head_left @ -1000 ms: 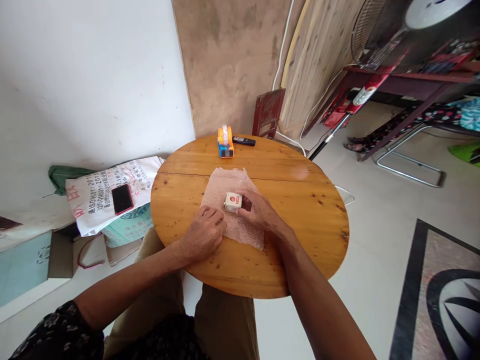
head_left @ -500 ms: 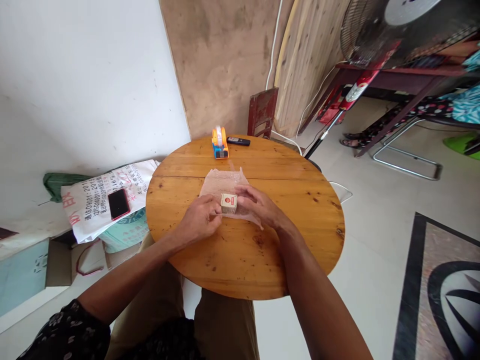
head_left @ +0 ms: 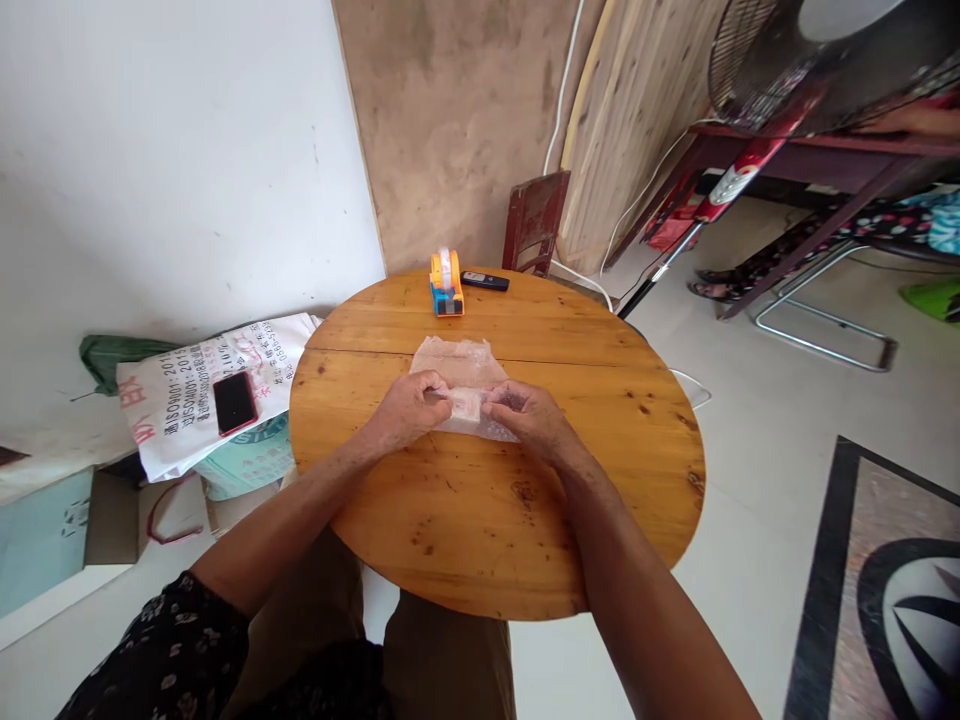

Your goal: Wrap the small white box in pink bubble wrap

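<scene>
A sheet of translucent bubble wrap point(head_left: 457, 358) lies on the round wooden table point(head_left: 450, 510). Its near part is folded over a small box point(head_left: 466, 405), which shows only faintly through the plastic. On the left side of the box, my left hand point(head_left: 411, 405) pinches the wrap between thumb and fingers. My right hand point(head_left: 529, 415) grips the wrap on the other side, with thumb and forefinger close together. Behind the wrap stands an orange and blue tape dispenser point(head_left: 447, 285), beside a black remote-like device point(head_left: 485, 281).
A phone point(head_left: 235, 403) rests on a printed white sack point(head_left: 165, 400) left of the table. A small red chair point(head_left: 534, 222) stands behind it. At the right are a fan point(head_left: 817, 60) and a seated person's legs point(head_left: 787, 245) by a desk.
The near edge of the wrap has been folded up over the box, whose printed top was bare before. Both hands now hold the wrap at its sides. The view has shifted slightly.
</scene>
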A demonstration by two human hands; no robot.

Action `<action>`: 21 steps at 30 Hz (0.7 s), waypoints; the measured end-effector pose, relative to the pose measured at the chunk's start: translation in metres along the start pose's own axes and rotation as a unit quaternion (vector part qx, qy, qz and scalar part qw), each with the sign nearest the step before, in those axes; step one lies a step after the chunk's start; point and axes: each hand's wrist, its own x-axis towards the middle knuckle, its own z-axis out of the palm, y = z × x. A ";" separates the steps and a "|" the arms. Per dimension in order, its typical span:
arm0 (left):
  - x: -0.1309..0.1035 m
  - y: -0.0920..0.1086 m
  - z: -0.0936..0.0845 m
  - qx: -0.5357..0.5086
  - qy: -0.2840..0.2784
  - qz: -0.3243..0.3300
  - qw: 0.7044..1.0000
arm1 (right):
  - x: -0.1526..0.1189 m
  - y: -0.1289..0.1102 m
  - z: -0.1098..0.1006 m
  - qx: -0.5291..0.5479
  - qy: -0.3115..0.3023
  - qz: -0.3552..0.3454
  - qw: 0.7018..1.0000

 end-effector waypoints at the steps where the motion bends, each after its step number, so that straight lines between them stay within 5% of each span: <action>1: 0.000 -0.001 0.001 -0.015 0.000 0.004 1.000 | 0.000 0.000 0.001 0.001 0.009 0.009 1.000; 10: 0.011 -0.010 0.008 -0.071 0.025 0.003 0.997 | 0.002 0.006 -0.001 0.044 0.021 0.065 0.997; 21: 0.015 -0.008 0.005 -0.079 -0.010 -0.028 0.996 | 0.001 0.003 0.001 0.000 0.026 0.073 0.997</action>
